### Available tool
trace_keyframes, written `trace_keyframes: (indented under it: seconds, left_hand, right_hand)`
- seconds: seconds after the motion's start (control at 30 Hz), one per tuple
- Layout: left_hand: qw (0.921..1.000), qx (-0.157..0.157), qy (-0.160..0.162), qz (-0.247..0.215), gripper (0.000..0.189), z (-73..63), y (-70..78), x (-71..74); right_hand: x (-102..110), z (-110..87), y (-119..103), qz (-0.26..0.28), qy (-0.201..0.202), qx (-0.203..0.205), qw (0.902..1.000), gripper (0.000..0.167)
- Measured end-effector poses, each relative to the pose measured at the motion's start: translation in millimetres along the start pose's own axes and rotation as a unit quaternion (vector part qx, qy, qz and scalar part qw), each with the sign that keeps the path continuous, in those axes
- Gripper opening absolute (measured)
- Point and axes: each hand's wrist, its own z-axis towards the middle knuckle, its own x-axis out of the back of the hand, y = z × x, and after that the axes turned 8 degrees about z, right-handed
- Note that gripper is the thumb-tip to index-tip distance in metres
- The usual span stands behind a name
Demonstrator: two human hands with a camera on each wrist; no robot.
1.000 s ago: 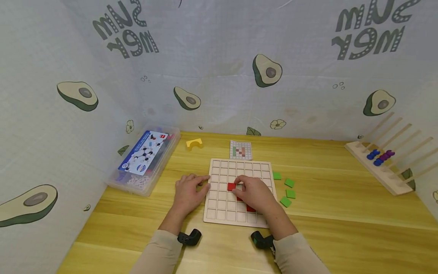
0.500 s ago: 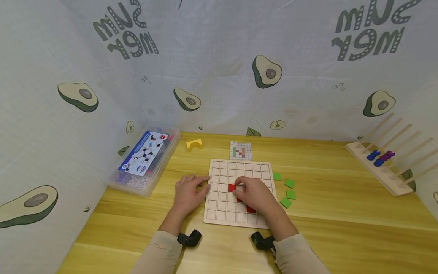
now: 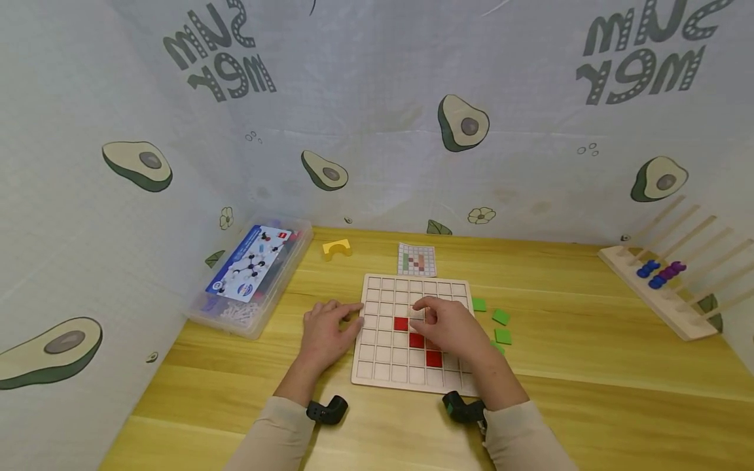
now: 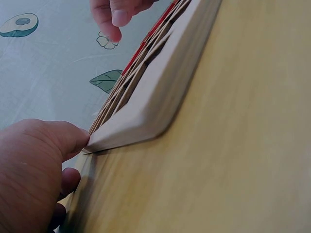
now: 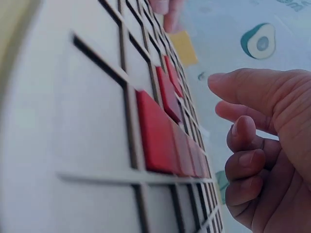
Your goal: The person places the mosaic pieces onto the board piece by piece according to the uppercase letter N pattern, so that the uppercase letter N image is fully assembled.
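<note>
A square board (image 3: 383,371) of pale wood, rounded at the corners and ridged into a grid, lies on the grained wooden surface (image 3: 636,418), away from its back edge. Smooth red tiles (image 3: 416,340) sit in its cells, three stepping toward its front right corner. Past its right edge lie green tiles (image 3: 501,317), with wide room between them and the peg rack (image 3: 656,297). The left hand (image 3: 326,331) touches the board's left edge with parted thumb and forefinger. Over the board, the right hand (image 3: 450,327) grips nothing, thumb and forefinger apart, other fingers curled.
</note>
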Motion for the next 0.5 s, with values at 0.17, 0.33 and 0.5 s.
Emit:
trace_keyframes:
  seconds: [0.17, 0.33, 0.5]
  left_hand:
    - [1.0000, 0.001, 0.000, 0.000, 0.030, -0.1, 0.0, 0.2]
    - [1.0000, 0.001, -0.001, 0.002, 0.030, 0.2, -0.1, 0.3]
    - [1.0000, 0.001, -0.003, 0.001, 0.030, 0.6, -0.4, 0.1]
  right_hand:
    - [16, 3.8, 10, 0.006, 0.014, 0.005, 0.9999, 0.031]
    - [31, 7.2, 22, 0.010, 0.029, 0.006, 0.9995, 0.034]
    - [45, 7.9, 33, 0.006, 0.034, -0.026, 0.9990, 0.037]
